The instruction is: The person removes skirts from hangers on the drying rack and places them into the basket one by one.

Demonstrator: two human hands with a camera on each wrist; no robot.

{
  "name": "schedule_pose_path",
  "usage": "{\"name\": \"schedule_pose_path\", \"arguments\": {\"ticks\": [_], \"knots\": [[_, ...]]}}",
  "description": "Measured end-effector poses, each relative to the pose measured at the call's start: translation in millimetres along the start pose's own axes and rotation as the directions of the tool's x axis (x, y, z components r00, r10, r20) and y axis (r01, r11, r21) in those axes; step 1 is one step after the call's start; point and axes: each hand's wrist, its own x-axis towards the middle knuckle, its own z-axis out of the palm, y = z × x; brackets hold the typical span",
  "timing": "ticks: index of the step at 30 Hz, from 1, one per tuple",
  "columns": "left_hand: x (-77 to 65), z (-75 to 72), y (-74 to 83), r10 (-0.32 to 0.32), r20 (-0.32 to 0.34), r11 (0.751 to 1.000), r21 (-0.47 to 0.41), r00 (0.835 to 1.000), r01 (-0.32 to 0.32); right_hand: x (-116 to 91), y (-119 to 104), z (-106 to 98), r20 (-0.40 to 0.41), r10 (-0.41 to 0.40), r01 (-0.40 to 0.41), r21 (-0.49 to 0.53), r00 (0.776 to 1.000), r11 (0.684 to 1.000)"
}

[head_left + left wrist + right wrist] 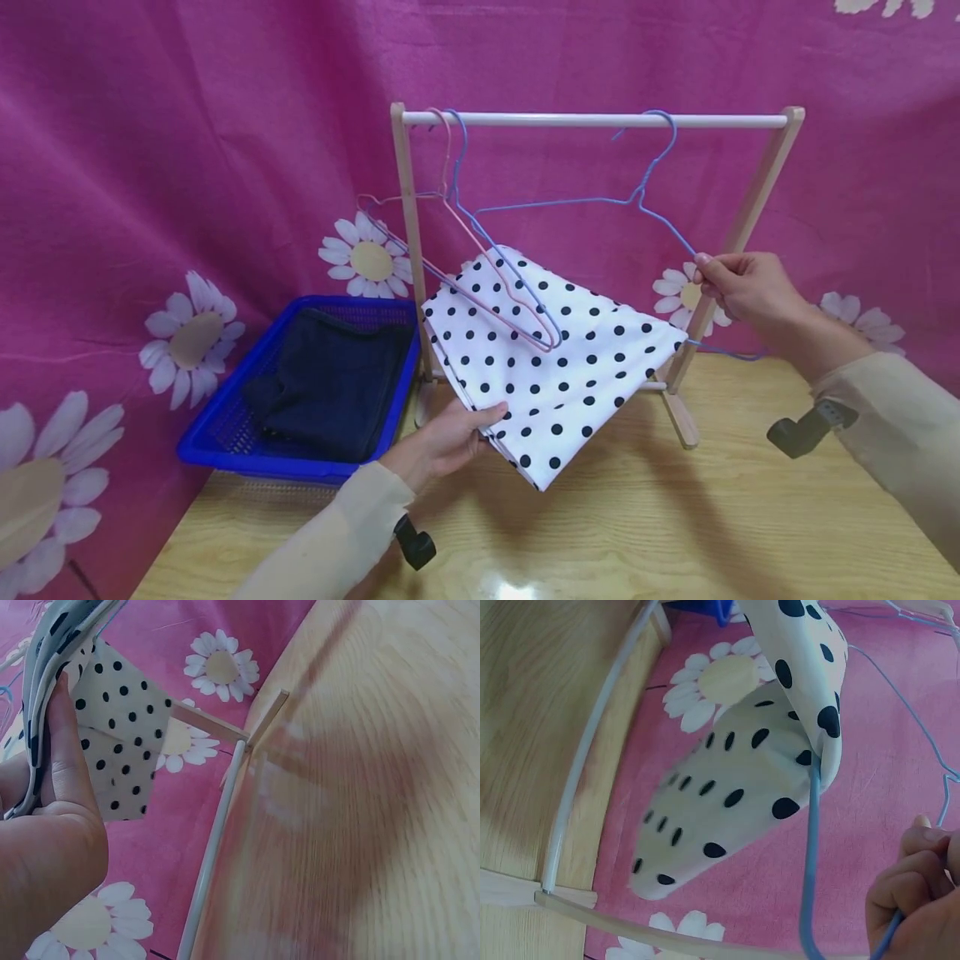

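Note:
A white cloth with black polka dots (585, 350) hangs folded over the lower bar of a blue wire hanger (555, 202), which hooks on the rack's rail. My left hand (453, 437) pinches the cloth's lower left edge, thumb on the front. In the left wrist view, the cloth layers (41, 697) pass between thumb and fingers. With curled fingers, my right hand (750, 287) grips the hanger's right shoulder. The right wrist view shows the hanger's bar (810, 862) running into the cloth's fold (821, 761). Part of that bar is hidden inside the cloth.
A wooden rack with a white rail (525, 120) stands on the wooden table (600, 533). At its left end hang a pink hanger (480, 242) and another blue hanger (459, 158), in front of the cloth. A blue basket (300, 471) holds dark folded fabric (330, 383).

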Motion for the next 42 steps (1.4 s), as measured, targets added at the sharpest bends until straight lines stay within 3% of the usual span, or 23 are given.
{"name": "schedule_pose_path", "arguments": {"ticks": [7, 14, 19, 27, 32, 42], "knots": [[-2.9, 2.3, -10.1, -0.010, -0.025, 1.000, -0.003, 1.000, 0.010, -3, 1, 3, -0.016, 0.025, -0.026, -0.027, 1.000, 0.999], [-1.2, 6.5, -26.5, -0.045, -0.029, 0.999, 0.008, 0.999, 0.045, -3, 3, 9, -0.025, 0.037, -0.036, 0.037, 0.999, 0.999], [0.5, 11.4, -34.1, -0.066, -0.013, 0.997, 0.040, 0.998, 0.067, -3, 3, 12, -0.030, 0.044, -0.041, 0.084, 0.999, 0.996], [1.2, 21.5, -43.0, -0.095, 0.008, 0.993, 0.066, 0.995, 0.094, -4, 3, 21, -0.059, 0.024, -0.022, 0.029, 0.998, 0.999], [-0.5, 27.0, -45.4, -0.112, 0.017, 0.992, 0.060, 0.994, 0.111, -4, 3, 21, -0.053, 0.033, -0.030, 0.058, 0.998, 0.998], [-3.5, 16.2, -43.3, -0.107, 0.022, 0.988, 0.114, 0.994, 0.104, -2, 1, 16, -0.048, 0.031, -0.029, 0.037, 0.998, 0.999]]}}
